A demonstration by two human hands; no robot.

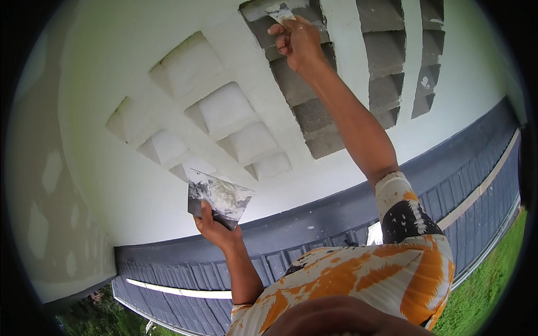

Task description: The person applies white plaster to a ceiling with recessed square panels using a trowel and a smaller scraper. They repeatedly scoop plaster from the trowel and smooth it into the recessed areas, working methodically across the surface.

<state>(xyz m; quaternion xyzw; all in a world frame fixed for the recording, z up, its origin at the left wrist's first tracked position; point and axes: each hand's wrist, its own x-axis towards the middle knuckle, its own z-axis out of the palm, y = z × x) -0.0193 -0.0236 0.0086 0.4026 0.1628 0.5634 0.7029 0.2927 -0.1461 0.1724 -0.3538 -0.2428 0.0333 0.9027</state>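
Pinching scraper (pixel 282 12) by recess edge (pixel 269 59), right fingers (pixel 277 29), left fingers (pixel 207 211) gripping plate (pixel 240 205), wall (pixel 256 84) between

Left hand (pixel 218 228): most fingers lost behind the paste-smeared plate (pixel 234 214) | scraper (pixel 281 12): handle swallowed by the right hand (pixel 303 46) | grey recesses (pixel 384 49): sliced by the top edge!

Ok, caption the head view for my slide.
Left hand holds a paste-smeared plate, right hand a scraper at a grey recess.

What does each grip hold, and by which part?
Left grip: white-smeared plate, by its lower edge. Right grip: small scraper, by its lower end.
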